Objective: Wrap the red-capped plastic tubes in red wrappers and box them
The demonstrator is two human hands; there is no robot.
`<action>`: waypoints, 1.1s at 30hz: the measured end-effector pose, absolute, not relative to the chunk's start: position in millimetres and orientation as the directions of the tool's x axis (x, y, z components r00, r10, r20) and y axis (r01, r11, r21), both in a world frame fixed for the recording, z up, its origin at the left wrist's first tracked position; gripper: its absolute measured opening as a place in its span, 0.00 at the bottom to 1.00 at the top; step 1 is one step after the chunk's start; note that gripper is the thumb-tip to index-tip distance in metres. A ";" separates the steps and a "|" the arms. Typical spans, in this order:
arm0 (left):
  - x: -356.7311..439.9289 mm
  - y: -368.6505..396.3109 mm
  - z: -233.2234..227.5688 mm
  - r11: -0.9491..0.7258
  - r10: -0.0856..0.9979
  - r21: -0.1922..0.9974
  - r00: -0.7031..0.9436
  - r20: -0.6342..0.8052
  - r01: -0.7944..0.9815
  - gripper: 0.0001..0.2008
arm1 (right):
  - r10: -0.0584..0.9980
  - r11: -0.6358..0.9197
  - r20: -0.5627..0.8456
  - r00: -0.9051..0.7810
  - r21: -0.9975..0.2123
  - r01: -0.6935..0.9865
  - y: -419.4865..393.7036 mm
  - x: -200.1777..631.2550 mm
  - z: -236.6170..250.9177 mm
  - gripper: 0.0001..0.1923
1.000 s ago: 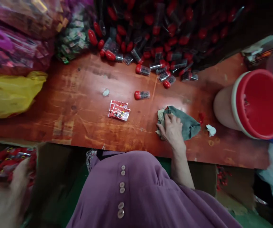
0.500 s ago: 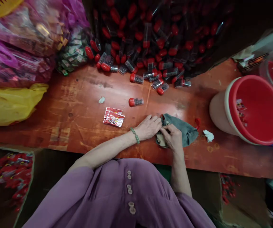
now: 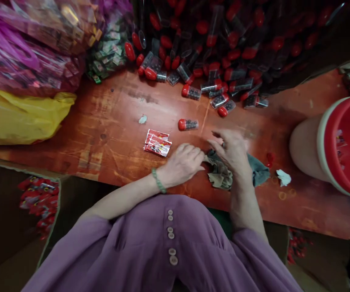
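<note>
Both hands (left hand (image 3: 182, 163), right hand (image 3: 232, 151)) touch the rag (image 3: 223, 174).

free: bare table (image 3: 108, 134) left of packets (image 3: 157, 142) | blocked: vial pile (image 3: 211, 52) behind, bucket (image 3: 330, 146) right

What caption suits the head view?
Both hands, left and right, on a crumpled cloth atop a wooden table.
</note>
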State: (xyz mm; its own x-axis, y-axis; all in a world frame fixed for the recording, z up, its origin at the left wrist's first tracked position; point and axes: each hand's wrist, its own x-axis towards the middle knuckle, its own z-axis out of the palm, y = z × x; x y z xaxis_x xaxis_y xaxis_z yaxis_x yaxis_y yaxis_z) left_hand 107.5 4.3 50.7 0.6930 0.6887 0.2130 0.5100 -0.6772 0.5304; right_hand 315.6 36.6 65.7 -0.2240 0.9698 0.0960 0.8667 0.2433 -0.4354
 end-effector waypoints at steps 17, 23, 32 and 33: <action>-3.1 8.8 17.4 -0.546 0.830 0.557 0.493 0.259 0.626 0.17 | 0.964 0.225 0.037 -0.263 -0.641 0.734 58.4 256.4 40.5 0.16; -0.3 10.0 20.7 -0.597 0.802 0.334 0.529 0.277 0.730 0.13 | 0.964 0.085 -0.037 -0.263 -0.896 0.437 26.2 238.1 51.8 0.19; 8.3 8.3 25.5 -0.567 0.820 0.209 0.523 0.231 0.797 0.14 | 0.963 0.087 -0.030 -0.267 -0.905 0.416 14.2 229.1 53.0 0.19; 8.9 8.5 26.0 -0.568 0.819 0.209 0.520 0.242 0.796 0.14 | 0.963 0.079 -0.036 -0.266 -0.910 0.406 13.1 229.7 52.2 0.20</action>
